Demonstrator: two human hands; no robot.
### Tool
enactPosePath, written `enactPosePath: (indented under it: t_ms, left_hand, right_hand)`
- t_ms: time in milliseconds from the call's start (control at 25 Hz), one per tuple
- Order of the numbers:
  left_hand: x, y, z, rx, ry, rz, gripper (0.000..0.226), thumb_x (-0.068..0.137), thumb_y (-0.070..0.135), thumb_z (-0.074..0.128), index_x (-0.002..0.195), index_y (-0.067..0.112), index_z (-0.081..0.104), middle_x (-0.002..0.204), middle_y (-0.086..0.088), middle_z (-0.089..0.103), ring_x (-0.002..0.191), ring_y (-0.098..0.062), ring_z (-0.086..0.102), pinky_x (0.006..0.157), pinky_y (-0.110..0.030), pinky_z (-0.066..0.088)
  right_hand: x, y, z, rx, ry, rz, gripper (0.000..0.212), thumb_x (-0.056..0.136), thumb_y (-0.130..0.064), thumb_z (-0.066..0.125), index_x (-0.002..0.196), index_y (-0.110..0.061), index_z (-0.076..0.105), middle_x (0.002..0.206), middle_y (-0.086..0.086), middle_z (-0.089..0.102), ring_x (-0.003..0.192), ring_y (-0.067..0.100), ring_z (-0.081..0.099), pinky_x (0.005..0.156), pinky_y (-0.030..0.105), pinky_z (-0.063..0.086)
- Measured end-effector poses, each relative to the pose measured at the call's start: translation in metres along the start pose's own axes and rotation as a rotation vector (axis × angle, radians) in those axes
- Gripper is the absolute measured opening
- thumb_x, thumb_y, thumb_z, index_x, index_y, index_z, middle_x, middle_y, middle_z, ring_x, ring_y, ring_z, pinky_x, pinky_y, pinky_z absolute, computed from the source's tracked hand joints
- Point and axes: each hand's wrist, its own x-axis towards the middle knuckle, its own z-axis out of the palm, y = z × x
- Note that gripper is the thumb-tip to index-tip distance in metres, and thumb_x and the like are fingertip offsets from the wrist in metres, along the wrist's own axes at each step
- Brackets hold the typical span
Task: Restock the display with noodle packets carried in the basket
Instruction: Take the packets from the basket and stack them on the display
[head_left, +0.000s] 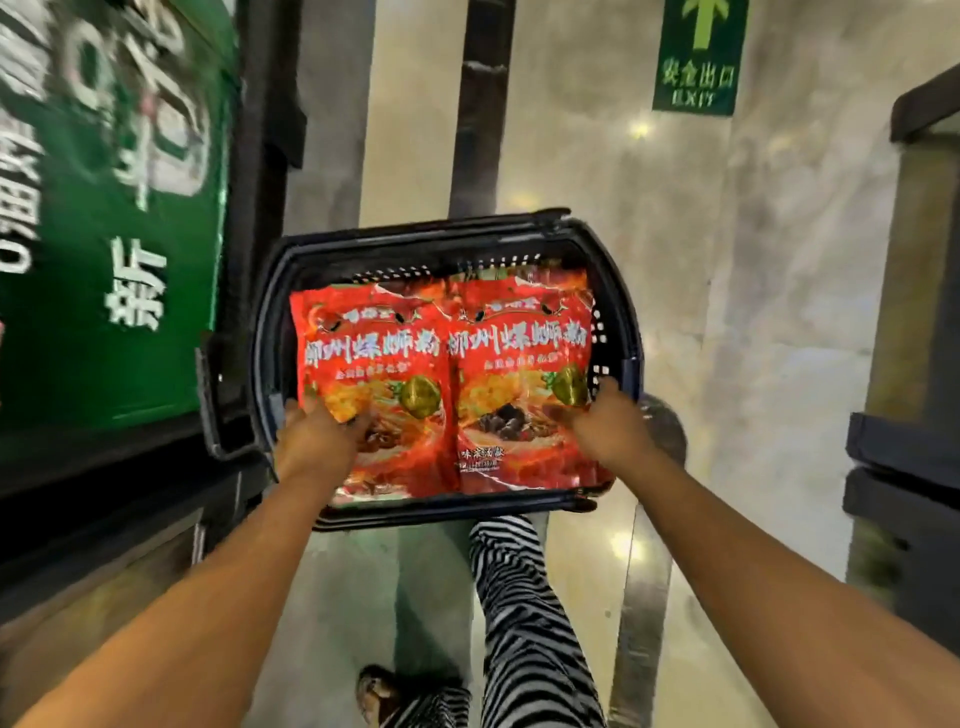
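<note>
Head view: basket (395, 244) below me, seen from straight above. Contents: two red noodle packets lying flat on top, side by side, long edges touching, spanning the basket wall to wall. Whether more lie beneath them is hidden.

Left packet (374, 353) sits against the basket's left wall. Right packet (519, 353) sits against the right wall.

Grip: left hand (311, 436) grasps the left packet at its near-left corner, fingers (358, 418) curled over the printed face. Right hand (610, 421) grasps the right packet at its right edge, toward the near corner. There is some motion blur, and neither thumb is visible.

Handling, my estimate: glossy film pouches, puffy, light, soft at the seams, probably brittle inside. The film looks slippery, so a corner pinch may slide or let the pouch swing. A better hold would be thumb under and fingers over, further in from the edge. Hard squeezing should be avoided, since the noodles would likely crack.

Display: I cannot identify it in this view. Neither packet is out of the basket yet.
</note>
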Motion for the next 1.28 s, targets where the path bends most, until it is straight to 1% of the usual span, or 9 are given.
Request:
enactPosePath:
  t_ms: [160,360,520,600,680,760,880,1160,1280]
  left_hand:
    - [0.039,-0.002,0.025,-0.155,0.026,-0.139,0.108,0.078,0.066,0.066,0.150,0.001,0.021,0.146,-0.029,0.039,0.133,-0.048,0.039,0.108,-0.054,0.036]
    - [0.046,0.003,0.029,-0.238,0.136,-0.247,0.120,0.067,0.070,0.074,0.152,0.004,0.020,0.149,-0.025,0.034,0.137,-0.044,0.034,0.111,-0.053,0.034]
    - [0.046,0.000,0.016,-0.522,0.025,-0.238,0.091,0.059,0.064,0.082,0.127,0.011,0.054,0.116,-0.006,0.067,0.105,-0.029,0.064,0.084,-0.034,0.051]
    - [0.036,0.000,0.001,-0.619,-0.037,-0.166,0.057,0.070,0.047,0.084,0.112,0.014,0.064,0.094,0.004,0.069,0.084,-0.016,0.064,0.072,-0.022,0.047]
    - [0.021,0.002,-0.014,-0.689,-0.080,-0.082,0.040,0.076,0.034,0.083,0.108,0.017,0.065,0.087,0.012,0.065,0.080,-0.009,0.060,0.077,-0.022,0.044]
    - [0.002,0.001,-0.028,-0.738,-0.095,-0.027,0.034,0.076,0.032,0.083,0.104,0.020,0.067,0.090,0.013,0.066,0.083,-0.005,0.061,0.083,-0.025,0.044]
    - [-0.035,-0.009,-0.054,-0.790,-0.066,-0.021,0.024,0.075,0.030,0.085,0.088,0.027,0.065,0.083,0.015,0.065,0.077,-0.003,0.060,0.077,-0.023,0.045]
    - [-0.138,-0.090,-0.117,-0.903,-0.086,0.053,0.031,0.070,0.032,0.087,0.094,0.027,0.068,0.089,0.012,0.070,0.081,-0.003,0.066,0.080,-0.025,0.049]
    - [-0.190,-0.141,-0.142,-0.988,-0.055,0.109,0.033,0.071,0.031,0.086,0.098,0.028,0.067,0.089,0.015,0.071,0.081,-0.002,0.067,0.077,-0.025,0.050]
  right_hand:
    - [0.039,0.000,0.019,0.145,0.034,0.028,0.099,0.067,-0.062,0.078,0.140,-0.009,0.037,0.135,0.014,0.056,0.122,0.038,0.054,0.100,0.050,0.046]
    - [0.051,-0.007,0.039,0.285,0.164,0.102,0.084,0.068,-0.045,0.086,0.132,-0.005,0.048,0.127,0.013,0.062,0.118,0.034,0.058,0.096,0.044,0.050]
    - [0.040,-0.018,0.044,0.322,0.225,0.118,0.083,0.066,-0.042,0.088,0.127,-0.005,0.046,0.123,0.014,0.062,0.117,0.036,0.056,0.094,0.048,0.051]
    - [0.033,-0.026,0.037,0.382,0.188,0.104,0.075,0.070,-0.032,0.088,0.127,-0.005,0.047,0.123,0.012,0.063,0.113,0.033,0.061,0.094,0.042,0.051]
    - [0.020,-0.039,0.027,0.425,0.114,0.059,0.059,0.071,-0.021,0.087,0.121,-0.007,0.058,0.115,0.009,0.068,0.106,0.029,0.065,0.092,0.038,0.052]
    - [0.003,-0.049,0.018,0.497,0.077,0.030,0.042,0.069,-0.010,0.087,0.106,-0.010,0.067,0.099,0.004,0.070,0.097,0.028,0.068,0.089,0.038,0.054]
    - [-0.036,-0.063,0.003,0.567,0.057,-0.009,0.031,0.070,-0.003,0.085,0.084,-0.020,0.063,0.084,-0.005,0.066,0.086,0.023,0.066,0.087,0.036,0.053]
    - [-0.153,-0.088,-0.012,0.591,-0.026,-0.186,0.037,0.071,0.003,0.082,0.096,-0.016,0.062,0.095,0.002,0.066,0.091,0.026,0.064,0.085,0.038,0.051]
    - [-0.210,-0.093,0.003,0.542,-0.054,-0.285,0.058,0.068,-0.001,0.084,0.121,-0.006,0.061,0.110,0.008,0.068,0.101,0.030,0.065,0.092,0.044,0.052]
